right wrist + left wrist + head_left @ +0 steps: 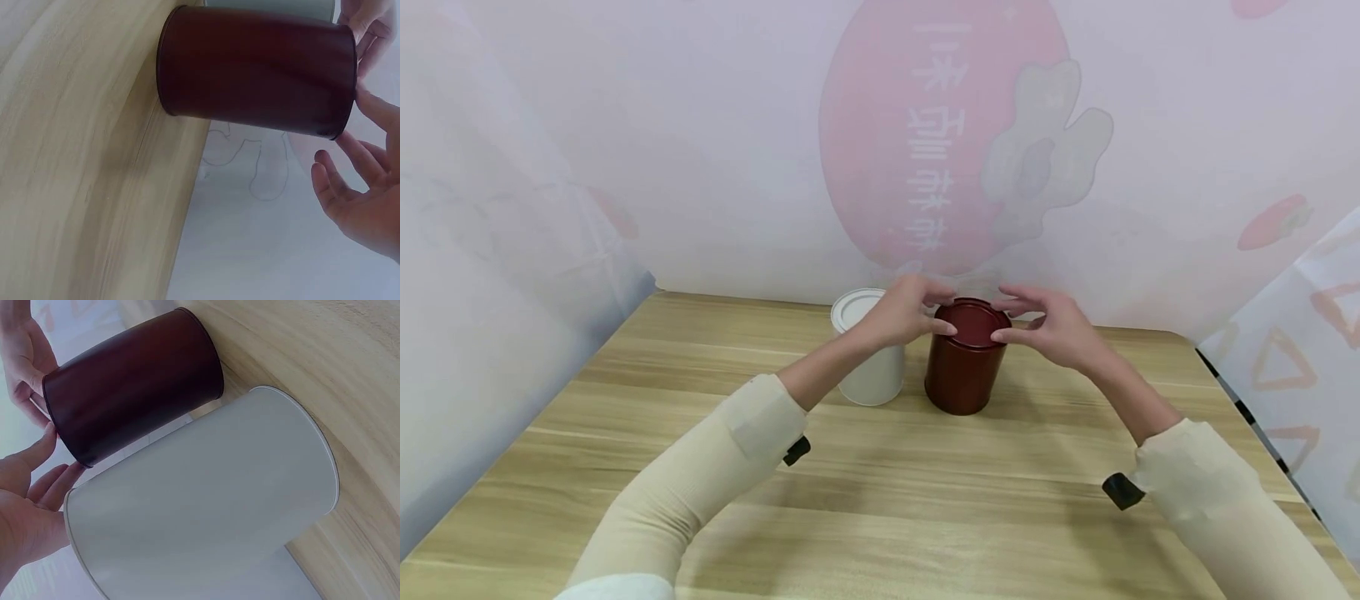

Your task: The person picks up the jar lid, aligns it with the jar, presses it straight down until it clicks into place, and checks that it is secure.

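On the wooden worktop (880, 467), a lidded dark red tin (964, 358) stands between the left hand (904, 313) and right hand (1051, 328), spread fingertips touching its rim; a closed white tin (869, 350) sits under the left hand; contents unseen.

Both arms wear snug cream-coloured long sleeves (700, 483) ending below the wrists, hands bare. A small black clip-like device (796, 451) sits under each forearm, lower frame.

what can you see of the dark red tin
The dark red tin is a glossy, metal-looking cylinder standing upright on the wooden table, its round lid on. The white tin stands close on its left. The left hand and right hand touch its top rim with their fingertips.
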